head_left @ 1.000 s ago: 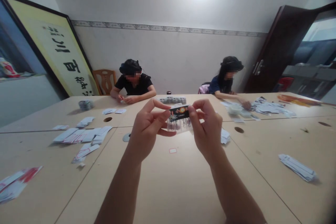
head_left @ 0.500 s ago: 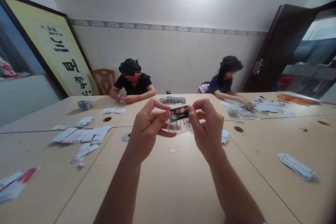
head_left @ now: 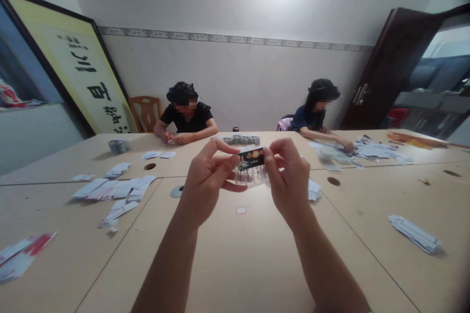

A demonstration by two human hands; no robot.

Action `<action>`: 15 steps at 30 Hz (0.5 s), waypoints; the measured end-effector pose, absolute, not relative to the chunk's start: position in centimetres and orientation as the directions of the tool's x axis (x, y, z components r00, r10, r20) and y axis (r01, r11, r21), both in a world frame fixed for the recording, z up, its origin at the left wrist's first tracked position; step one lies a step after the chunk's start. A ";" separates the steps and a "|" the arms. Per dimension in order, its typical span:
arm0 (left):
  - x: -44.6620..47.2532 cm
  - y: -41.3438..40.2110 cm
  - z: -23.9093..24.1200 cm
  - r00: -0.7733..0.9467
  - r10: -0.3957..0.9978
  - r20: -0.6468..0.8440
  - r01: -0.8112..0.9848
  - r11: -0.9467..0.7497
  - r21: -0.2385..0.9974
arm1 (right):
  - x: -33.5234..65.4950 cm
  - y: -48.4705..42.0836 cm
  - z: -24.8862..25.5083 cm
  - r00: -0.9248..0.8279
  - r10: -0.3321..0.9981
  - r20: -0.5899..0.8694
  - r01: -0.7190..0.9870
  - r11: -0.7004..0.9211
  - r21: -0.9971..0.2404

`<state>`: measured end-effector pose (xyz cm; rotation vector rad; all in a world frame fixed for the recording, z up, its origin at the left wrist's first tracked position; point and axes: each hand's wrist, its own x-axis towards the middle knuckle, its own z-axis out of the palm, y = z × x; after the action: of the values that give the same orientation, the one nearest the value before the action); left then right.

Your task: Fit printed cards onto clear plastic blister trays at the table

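Between my two hands, above the middle of the table, is a small clear plastic box (head_left: 251, 176) with a black printed card (head_left: 251, 158) along its upper part. Small dark items show through the clear plastic, too small to name. My left hand (head_left: 210, 168) grips the left end, its thumb on the card and its fingers behind and under the box. At the right end, my right hand (head_left: 290, 171) pinches the card's corner between thumb and fingers. A small red-edged white label (head_left: 241, 210) lies on the table below.
Stacks of white cards (head_left: 110, 189) spread to the left, and another bundle (head_left: 414, 233) lies at right. Across the table (head_left: 235, 264) sit two people; one reaches toward a pile of packets (head_left: 378, 148). Round stacks (head_left: 241, 140) stand at the far edge. Cable holes (head_left: 334, 181) pierce the tabletop.
My right hand has shifted very slightly, and the box with its card has tilted a little. Both hands keep their hold. The person at right has moved a hand slightly over the pile.
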<state>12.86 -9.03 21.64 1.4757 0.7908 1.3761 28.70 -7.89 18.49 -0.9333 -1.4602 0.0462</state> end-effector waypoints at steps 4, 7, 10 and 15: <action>12.6 -8.7 21.5 0.176 0.909 0.377 -0.144 -0.355 0.924 | 28.6 -7.8 18.6 0.243 0.592 0.769 0.383 0.670 -0.636; 12.2 -8.3 21.4 0.222 0.900 0.375 -0.147 -0.349 0.925 | 28.8 -7.9 18.9 0.262 0.687 0.678 0.172 0.658 -0.733; 11.8 -8.2 21.4 0.257 0.892 0.372 -0.163 -0.339 0.926 | 29.3 -7.9 19.2 0.168 0.789 0.591 -0.052 0.606 -0.794; 11.6 -8.3 21.6 0.267 0.887 0.378 -0.197 -0.334 0.922 | 29.8 -7.6 19.5 0.057 0.828 0.557 -0.200 0.556 -0.806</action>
<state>11.58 -8.27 21.62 1.4855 0.6764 1.2955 29.79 -7.65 19.51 -0.6193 -1.2844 0.8605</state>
